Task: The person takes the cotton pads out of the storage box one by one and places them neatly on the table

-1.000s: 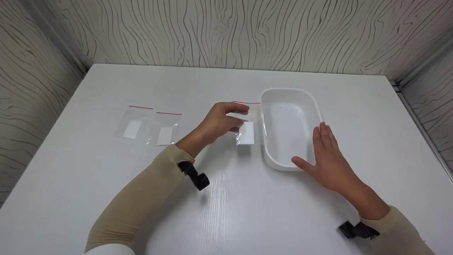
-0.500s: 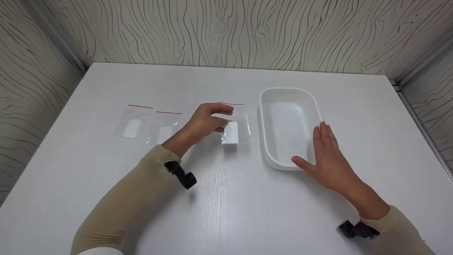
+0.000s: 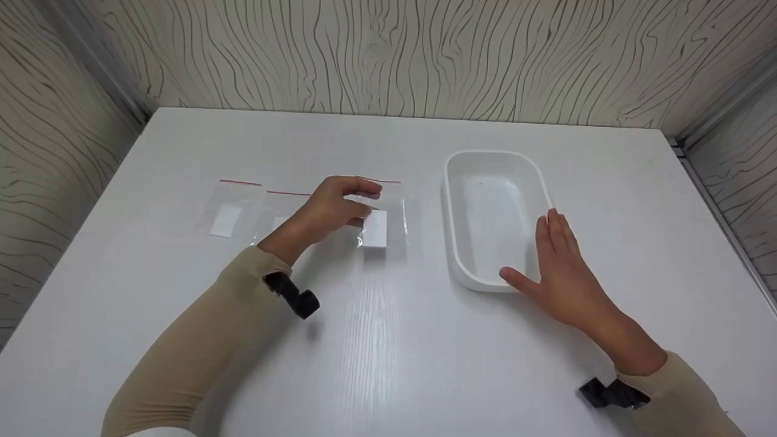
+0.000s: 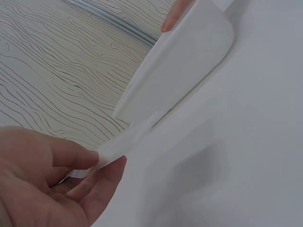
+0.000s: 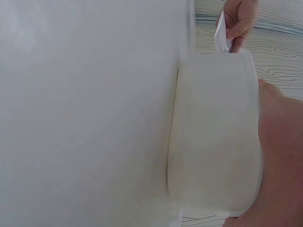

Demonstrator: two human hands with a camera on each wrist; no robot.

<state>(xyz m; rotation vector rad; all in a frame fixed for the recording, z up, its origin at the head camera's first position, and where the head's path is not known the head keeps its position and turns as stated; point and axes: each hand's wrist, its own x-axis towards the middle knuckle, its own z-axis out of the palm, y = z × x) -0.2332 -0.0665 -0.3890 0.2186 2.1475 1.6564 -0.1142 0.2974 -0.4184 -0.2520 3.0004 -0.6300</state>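
Observation:
My left hand (image 3: 337, 206) pinches a clear zip bag (image 3: 394, 209) with a red strip along its top by its left side. Inside the bag is a white card (image 3: 376, 229). In the left wrist view, thumb and fingertips meet on the bag's edge (image 4: 116, 146), and a shadow falls on the table below. My right hand (image 3: 564, 276) rests against the right side of a white plastic container (image 3: 450, 224), fingers straight along the rim and thumb at its near right corner. Nothing shows inside the container.
Two more clear zip bags, the outer bag (image 3: 209, 206) and the nearer bag (image 3: 288, 203), lie on the white table (image 3: 388, 364) at the left; my left wrist partly covers the nearer one. A wood-patterned panel (image 3: 376, 54) stands behind the table.
My left hand has moved left with the zip bag, away from the container's left side and nearer the two bags on the table. The right hand and container have stayed in place.

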